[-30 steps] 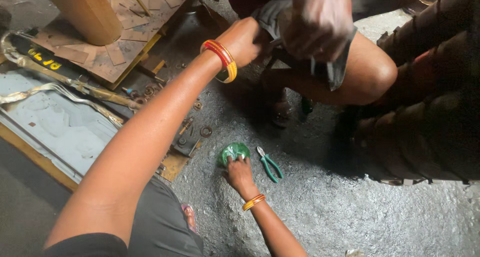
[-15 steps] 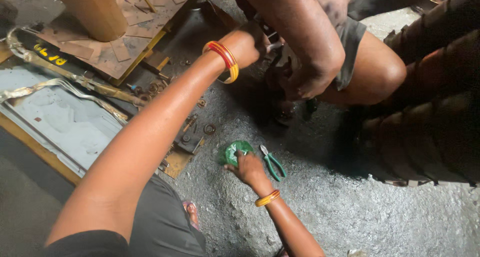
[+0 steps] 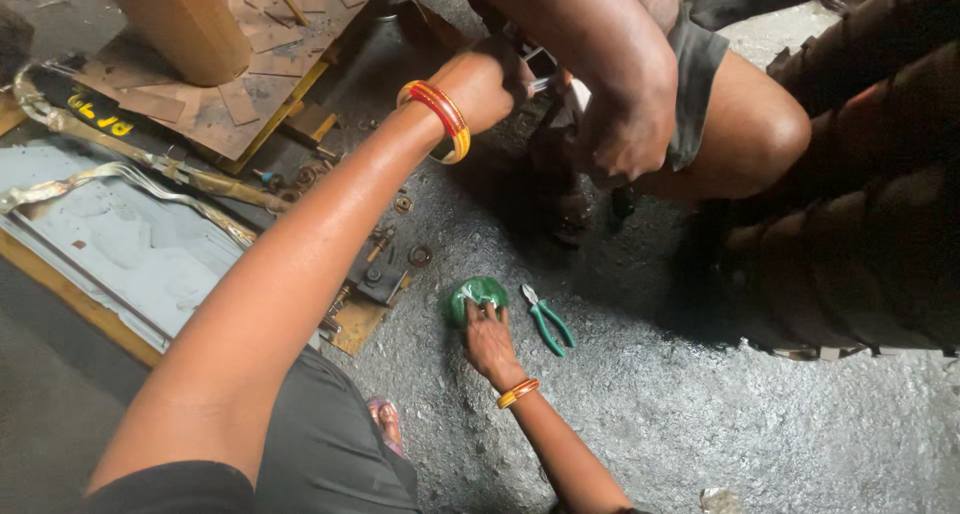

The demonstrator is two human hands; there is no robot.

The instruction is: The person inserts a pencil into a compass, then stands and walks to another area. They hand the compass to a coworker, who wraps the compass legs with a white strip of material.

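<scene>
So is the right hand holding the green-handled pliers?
No, the right hand rests on a green round object, while the pliers lie untouched beside it on the floor.

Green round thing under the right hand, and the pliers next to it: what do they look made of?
The green round thing under the right hand looks like glossy plastic or film, going by its bright highlights and creases; which one is unclear. The pliers show bare grey metal jaws, with matte green handles that look rubber- or plastic-coated.

Left hand (image 3: 490, 79) gripping a metal tool (image 3: 545, 82), right hand (image 3: 488, 339) on green lid (image 3: 475, 294), green-handled pliers (image 3: 548, 319) beside
</scene>
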